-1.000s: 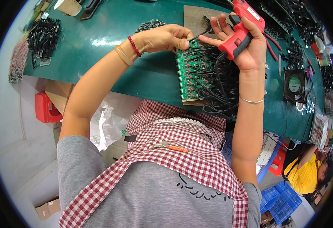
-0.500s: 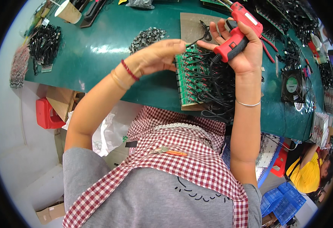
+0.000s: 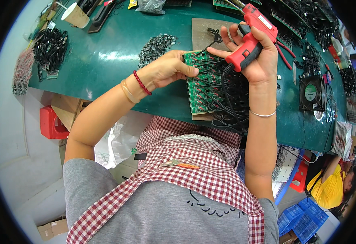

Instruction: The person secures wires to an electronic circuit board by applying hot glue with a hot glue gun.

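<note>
My left hand (image 3: pixel 172 69) is closed on the upper left edge of a green circuit board panel (image 3: pixel 198 95), its thumb on top and its other fingers partly hidden. Black cables (image 3: pixel 236 95) with small red wires run from the panel and heap up on its right side. In my right hand (image 3: pixel 262 65) is a red and black soldering gun (image 3: pixel 249 46), its metal tip slanting up and away from the panel. Some right fingers wrap the grip while others stretch out toward the panel's top. A brown board (image 3: pixel 204 30) lies under the panel.
A pile of small metal-and-black parts (image 3: pixel 157 46) lies left of the panel on the green table (image 3: pixel 104 73). Red-handled pliers (image 3: pixel 284 55) and a black fan (image 3: pixel 311 92) are at the right. A paper cup (image 3: pixel 75 15) and cable bundles (image 3: pixel 51 51) stand far left. A person in yellow (image 3: pixel 328 187) sits lower right.
My left hand has come down from the black cable near the panel's top and taken hold of its left edge. The soldering gun has shifted slightly left, still in my right hand.
</note>
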`<control>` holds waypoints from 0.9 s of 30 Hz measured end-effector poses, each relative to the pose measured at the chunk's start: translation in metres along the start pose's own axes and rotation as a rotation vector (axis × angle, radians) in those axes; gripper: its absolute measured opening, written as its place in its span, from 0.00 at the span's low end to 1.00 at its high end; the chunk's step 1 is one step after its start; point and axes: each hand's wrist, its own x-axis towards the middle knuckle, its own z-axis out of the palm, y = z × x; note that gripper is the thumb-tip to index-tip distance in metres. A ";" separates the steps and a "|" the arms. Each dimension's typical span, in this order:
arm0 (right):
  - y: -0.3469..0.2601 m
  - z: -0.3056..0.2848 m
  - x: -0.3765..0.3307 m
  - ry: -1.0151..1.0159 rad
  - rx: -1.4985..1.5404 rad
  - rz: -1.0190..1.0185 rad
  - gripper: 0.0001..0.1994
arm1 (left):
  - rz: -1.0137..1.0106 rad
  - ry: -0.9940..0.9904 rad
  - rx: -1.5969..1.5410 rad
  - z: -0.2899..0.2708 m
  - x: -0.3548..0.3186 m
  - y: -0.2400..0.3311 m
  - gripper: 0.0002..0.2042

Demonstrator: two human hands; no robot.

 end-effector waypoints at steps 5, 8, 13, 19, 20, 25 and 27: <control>-0.003 -0.006 0.000 -0.058 0.021 0.049 0.10 | 0.029 -0.085 -0.041 -0.006 0.005 -0.006 0.20; -0.004 -0.006 0.004 -0.076 0.042 0.065 0.10 | 0.037 -0.121 -0.088 -0.002 0.002 -0.004 0.20; -0.007 -0.006 0.002 -0.078 0.039 0.043 0.10 | -0.018 -0.065 -0.008 0.008 -0.005 0.010 0.19; -0.019 0.007 -0.012 -0.001 0.060 -0.008 0.11 | -0.142 0.181 0.019 0.026 -0.025 0.023 0.13; -0.025 0.010 -0.018 -0.005 0.056 -0.017 0.11 | -0.147 0.238 0.042 0.033 -0.029 0.028 0.12; -0.059 0.016 -0.061 -0.056 0.065 -0.140 0.12 | -0.103 0.143 0.029 0.054 -0.046 0.048 0.15; -0.072 0.012 -0.082 -0.074 0.096 -0.186 0.12 | -0.062 0.019 0.025 0.073 -0.048 0.056 0.18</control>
